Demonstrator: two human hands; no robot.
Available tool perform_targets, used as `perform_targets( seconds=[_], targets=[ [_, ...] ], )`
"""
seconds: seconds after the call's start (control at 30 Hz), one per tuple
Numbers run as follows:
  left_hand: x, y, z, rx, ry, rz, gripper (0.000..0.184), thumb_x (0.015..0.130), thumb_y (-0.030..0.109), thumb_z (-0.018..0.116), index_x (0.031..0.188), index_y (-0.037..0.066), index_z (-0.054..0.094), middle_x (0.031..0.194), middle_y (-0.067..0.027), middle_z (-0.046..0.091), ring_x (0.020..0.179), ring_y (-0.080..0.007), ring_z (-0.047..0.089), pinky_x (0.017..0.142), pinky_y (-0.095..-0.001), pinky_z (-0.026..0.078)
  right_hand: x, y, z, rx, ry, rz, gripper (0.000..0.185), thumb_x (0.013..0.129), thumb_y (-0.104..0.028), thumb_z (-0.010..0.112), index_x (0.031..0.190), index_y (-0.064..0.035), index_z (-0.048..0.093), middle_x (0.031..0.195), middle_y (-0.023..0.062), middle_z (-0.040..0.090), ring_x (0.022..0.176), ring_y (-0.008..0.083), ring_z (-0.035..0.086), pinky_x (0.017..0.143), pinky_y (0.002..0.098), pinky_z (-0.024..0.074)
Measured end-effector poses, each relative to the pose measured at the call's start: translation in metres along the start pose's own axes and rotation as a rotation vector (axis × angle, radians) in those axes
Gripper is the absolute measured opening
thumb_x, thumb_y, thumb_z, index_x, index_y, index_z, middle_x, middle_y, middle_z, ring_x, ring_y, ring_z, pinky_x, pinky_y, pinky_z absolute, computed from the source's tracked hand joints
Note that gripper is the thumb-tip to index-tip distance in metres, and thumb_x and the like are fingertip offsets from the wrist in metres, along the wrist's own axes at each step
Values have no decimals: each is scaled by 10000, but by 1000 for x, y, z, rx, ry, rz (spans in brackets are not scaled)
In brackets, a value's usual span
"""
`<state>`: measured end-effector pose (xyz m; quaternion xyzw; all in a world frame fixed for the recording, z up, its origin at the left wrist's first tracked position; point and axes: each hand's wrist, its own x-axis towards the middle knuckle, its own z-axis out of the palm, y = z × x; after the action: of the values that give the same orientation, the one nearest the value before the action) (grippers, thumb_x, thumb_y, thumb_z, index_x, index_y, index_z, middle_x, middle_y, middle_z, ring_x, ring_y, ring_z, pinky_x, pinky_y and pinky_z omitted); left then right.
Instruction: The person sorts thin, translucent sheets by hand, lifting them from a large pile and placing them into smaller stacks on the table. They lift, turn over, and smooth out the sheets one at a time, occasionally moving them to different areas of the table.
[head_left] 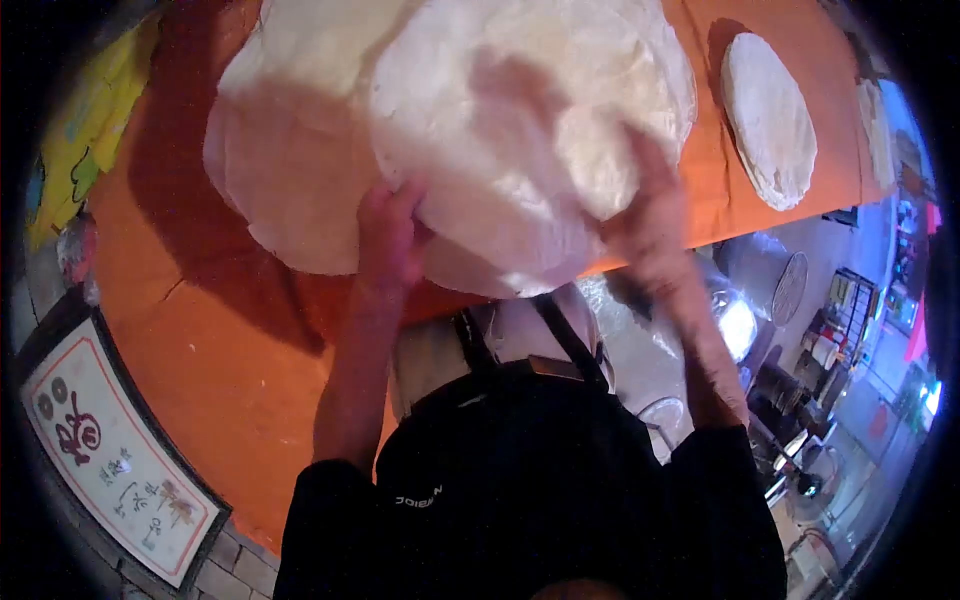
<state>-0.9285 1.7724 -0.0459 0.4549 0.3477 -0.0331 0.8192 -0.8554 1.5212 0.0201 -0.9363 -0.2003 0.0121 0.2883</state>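
Large, thin, pale rounds that look like flatbread or dough sheets lie overlapping on an orange-covered table. My left hand [390, 235] is closed at the near left edge of the upper round [450, 90], thumb and fingers pinching its rim. Beneath and to the left, a second round [280, 180] shows partly in shadow. My right hand [645, 225] is at the near right edge of the upper sheet, smeared by motion, so its grip is unclear. Between my hands the sheet's near part looks blurred, its lower edge hanging past the table edge.
A smaller stack of pale rounds [770, 120] lies at the right on the orange cover [220, 400]. A framed sign with writing [120, 450] stands at the lower left. Metal pots [765, 280] and other kitchen items sit below the table at the right.
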Motion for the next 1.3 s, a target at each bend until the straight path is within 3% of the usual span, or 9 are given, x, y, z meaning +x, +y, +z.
perform_targets(
  seconds=[0.1,0.23,0.33,0.73,0.9,1.0,1.03,1.13,1.3],
  targets=[
    [-10,11,9,-172,-60,-69,247,904,209,579,1096,53,571,945,-54,611,858,-171,621,687,-316,530,-22,-56,60,11,-71,-311,657,606,-116,773,1220,-73,544,1257,197,527,1172,365,513,980,440,432],
    [-36,10,-32,38,32,-30,268,929,224,555,1101,18,555,968,-71,620,894,-192,629,693,-317,535,-20,-45,71,-12,-39,-211,459,600,47,589,1052,-29,621,1063,177,628,1015,387,590,862,443,496],
    [-57,-1,-63,377,216,8,273,947,220,525,1112,5,551,970,-84,627,914,-205,632,701,-320,543,-35,-47,64,-122,57,-374,401,653,-5,603,1054,-18,592,1037,164,605,974,353,593,783,434,507],
    [-67,-19,-48,-394,-377,-344,404,960,242,443,1277,-7,454,1232,-180,561,1082,-348,591,907,-515,514,-66,-59,87,-58,-115,-339,416,673,-5,627,1086,-24,580,1121,164,591,1067,378,564,881,451,483],
    [-64,-18,-43,-424,-529,-296,485,940,320,469,1331,37,422,1273,-184,539,1165,-348,535,960,-537,468,-73,-70,64,-68,-102,-361,508,688,-90,687,1176,-27,559,1177,176,575,1073,387,558,899,472,469],
    [-51,-34,-46,-609,-728,-180,500,933,332,488,1353,71,413,1287,-193,528,1154,-319,547,961,-511,470,-75,-64,65,-142,-39,-334,587,727,-301,730,1221,-44,543,1212,189,560,1087,389,555,894,468,473],
    [-45,-36,-45,-593,-736,-153,480,932,321,492,1339,75,426,1275,-194,534,1129,-308,562,947,-497,478,-69,-64,59,-131,-17,-308,519,748,-236,701,1215,-57,560,1186,179,589,1062,375,575,889,446,479],
    [-51,8,-19,-321,-613,-130,406,927,283,509,1283,89,481,1224,-190,564,1049,-275,606,896,-453,505,-32,-54,20,37,-179,14,245,828,-84,627,1069,-57,659,987,201,653,904,346,642,765,377,523],
    [-26,19,-33,78,-276,-27,325,926,193,544,1170,-19,517,964,-131,636,866,-227,638,772,-335,522,36,-55,-98,-530,-80,-92,115,868,-75,579,951,-23,638,913,154,656,830,295,625,743,368,495]
  ],
)
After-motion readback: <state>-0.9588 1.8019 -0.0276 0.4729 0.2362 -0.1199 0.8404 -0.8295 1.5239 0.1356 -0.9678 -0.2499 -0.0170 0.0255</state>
